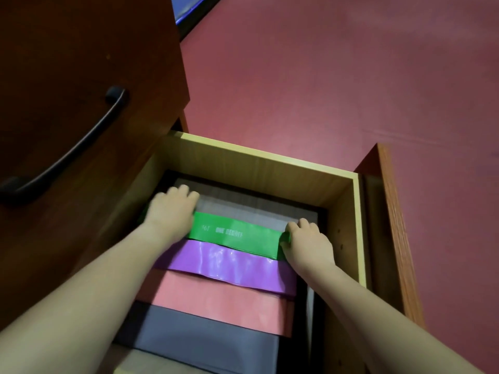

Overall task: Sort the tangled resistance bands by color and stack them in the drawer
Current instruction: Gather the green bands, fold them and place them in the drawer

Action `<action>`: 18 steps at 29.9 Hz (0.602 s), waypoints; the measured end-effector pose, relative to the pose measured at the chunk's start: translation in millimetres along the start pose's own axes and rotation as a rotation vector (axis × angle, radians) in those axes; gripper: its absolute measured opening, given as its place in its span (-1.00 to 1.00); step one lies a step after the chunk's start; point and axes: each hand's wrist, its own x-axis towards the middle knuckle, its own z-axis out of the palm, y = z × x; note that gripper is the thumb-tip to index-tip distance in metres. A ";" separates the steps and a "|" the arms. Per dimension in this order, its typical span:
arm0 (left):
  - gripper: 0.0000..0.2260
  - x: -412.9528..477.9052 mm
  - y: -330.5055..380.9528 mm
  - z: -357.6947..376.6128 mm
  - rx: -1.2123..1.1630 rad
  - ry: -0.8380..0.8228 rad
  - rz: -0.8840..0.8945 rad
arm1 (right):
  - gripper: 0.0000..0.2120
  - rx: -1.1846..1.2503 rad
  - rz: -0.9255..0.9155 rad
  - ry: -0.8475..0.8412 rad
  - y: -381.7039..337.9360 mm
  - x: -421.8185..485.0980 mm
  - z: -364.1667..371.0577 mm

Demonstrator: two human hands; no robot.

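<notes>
An open wooden drawer (pixel 270 155) holds flat resistance bands laid in overlapping rows. From near to far lie a dark grey band (pixel 205 344), a pink band (pixel 221 300), a purple band (pixel 229 263) and a green band (pixel 237 236) with white print. Beyond the green band lies a light grey mat or folded cloth (pixel 243 203). My left hand (pixel 172 209) rests on the green band's left end, fingers curled over it. My right hand (pixel 307 242) holds the band's right end, fingers curled down on it.
A dark wooden cabinet front (pixel 81 76) with a black curved handle (pixel 67 147) stands to the left. The drawer's reddish front panel (pixel 394 225) is at the right. Red floor (pixel 337 76) spreads beyond the drawer.
</notes>
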 end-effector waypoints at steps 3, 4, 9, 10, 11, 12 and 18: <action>-0.74 -5.1 15.0 6.0 -0.025 -0.014 0.078 | -0.68 -0.026 -0.014 -0.060 1.7 0.5 -1.9; -0.75 -6.4 14.5 8.3 -0.003 -0.026 0.076 | -0.66 -0.036 -0.017 -0.087 2.2 0.7 -2.7; -0.72 -12.1 16.9 3.7 0.054 0.020 0.057 | -0.57 0.291 0.154 -0.172 1.1 0.2 -23.3; -0.72 -11.8 18.4 1.0 0.031 0.034 0.044 | -0.58 0.389 0.197 -0.165 0.8 1.9 -31.7; -0.72 -13.3 21.4 -1.7 0.004 0.045 0.032 | -0.61 0.487 0.226 -0.153 1.6 2.7 -39.1; -0.73 -15.8 26.4 -6.6 -0.035 0.058 0.031 | -0.65 0.592 0.238 -0.130 3.2 2.8 -47.2; -0.77 -47.1 108.8 -55.5 -0.267 0.137 0.194 | -0.88 1.336 0.378 -0.226 27.4 -46.0 -109.0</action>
